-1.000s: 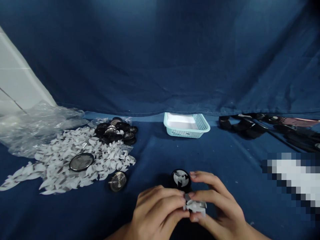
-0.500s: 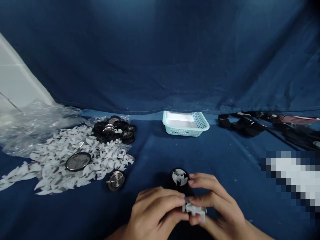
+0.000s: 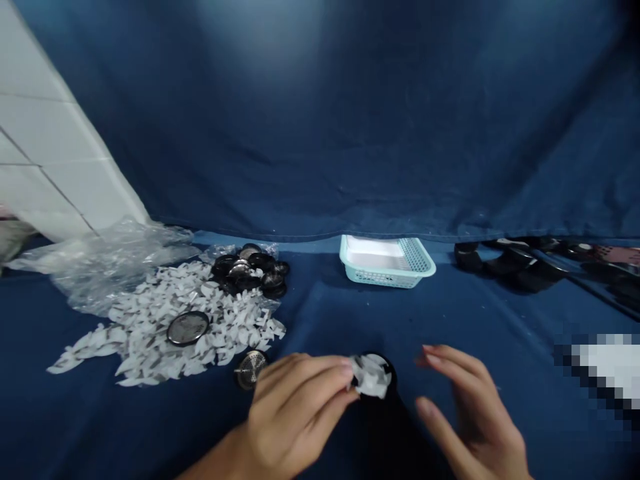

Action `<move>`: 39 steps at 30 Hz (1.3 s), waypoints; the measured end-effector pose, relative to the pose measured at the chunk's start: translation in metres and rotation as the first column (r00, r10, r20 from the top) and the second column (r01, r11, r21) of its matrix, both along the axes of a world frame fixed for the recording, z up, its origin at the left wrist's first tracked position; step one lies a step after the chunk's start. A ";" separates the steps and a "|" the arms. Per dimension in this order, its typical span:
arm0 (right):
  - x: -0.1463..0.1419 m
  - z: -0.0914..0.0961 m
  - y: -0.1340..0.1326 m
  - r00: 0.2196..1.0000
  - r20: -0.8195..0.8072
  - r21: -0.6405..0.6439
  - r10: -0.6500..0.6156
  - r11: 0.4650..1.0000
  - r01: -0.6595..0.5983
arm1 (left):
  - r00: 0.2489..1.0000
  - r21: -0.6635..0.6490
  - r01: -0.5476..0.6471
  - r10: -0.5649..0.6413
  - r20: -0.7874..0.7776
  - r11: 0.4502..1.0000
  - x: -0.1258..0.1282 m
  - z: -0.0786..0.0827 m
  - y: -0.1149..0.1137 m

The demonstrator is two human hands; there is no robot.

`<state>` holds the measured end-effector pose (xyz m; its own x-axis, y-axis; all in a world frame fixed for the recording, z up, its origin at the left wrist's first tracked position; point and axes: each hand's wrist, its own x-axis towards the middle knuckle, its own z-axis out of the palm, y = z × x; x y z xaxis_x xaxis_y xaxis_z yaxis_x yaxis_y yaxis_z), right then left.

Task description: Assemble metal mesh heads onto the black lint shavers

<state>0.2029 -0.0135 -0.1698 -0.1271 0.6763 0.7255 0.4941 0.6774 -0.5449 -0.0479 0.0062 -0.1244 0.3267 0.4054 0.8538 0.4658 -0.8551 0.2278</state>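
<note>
The small white plastic cross-shaped insert (image 3: 371, 376) is pinched in the left hand (image 3: 295, 413) fingers over the round black cap (image 3: 386, 377) on the blue-clothed surface (image 3: 450, 320); the right hand (image 3: 465, 413) is spread, holding nothing. The insert is best kept level and centred

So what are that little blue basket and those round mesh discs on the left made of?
The basket looks like moulded plastic: pale turquoise, matt, with a regular lattice of holes in its walls. The mesh discs seem to be metal, likely steel, going by the grey sheen and fine perforations; the dark rim could be plastic or rubber, which the picture leaves open.
</note>
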 end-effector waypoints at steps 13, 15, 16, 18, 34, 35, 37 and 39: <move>0.003 -0.021 0.016 0.989 -0.114 -0.086 -0.096 0.993 0.087 | 0.661 0.135 -0.678 0.680 -0.318 0.722 -0.132 0.014 0.050; 0.005 -0.028 0.018 0.991 -0.077 -0.073 -0.106 0.992 0.100 | 0.670 0.032 -0.694 0.662 -0.337 0.719 -0.138 0.013 0.043; 0.006 -0.031 0.019 0.993 -0.061 -0.081 -0.104 0.992 0.099 | 0.666 -0.024 -0.709 0.658 -0.350 0.705 -0.141 0.012 0.040; 0.007 -0.036 0.020 0.995 -0.053 -0.119 -0.087 0.990 0.081 | 0.650 -0.140 -0.740 0.646 -0.401 0.658 -0.145 0.013 0.036; 0.001 -0.043 0.025 0.920 -0.321 -0.552 -0.223 0.834 0.009 | 0.653 -0.497 -0.590 0.014 -0.757 0.636 -0.098 0.039 0.019; 0.001 -0.043 0.025 0.916 -0.332 -0.565 -0.227 0.825 0.000 | 0.639 -0.497 -0.599 0.001 -0.769 0.628 -0.094 0.036 0.019; 0.000 -0.044 0.025 0.916 -0.338 -0.568 -0.218 0.823 -0.014 | 0.615 -0.486 -0.630 0.007 -0.789 0.605 -0.090 0.029 0.019; -0.001 -0.045 0.024 0.920 -0.334 -0.560 -0.204 0.828 -0.020 | 0.603 -0.484 -0.655 0.015 -0.798 0.580 -0.089 0.026 0.019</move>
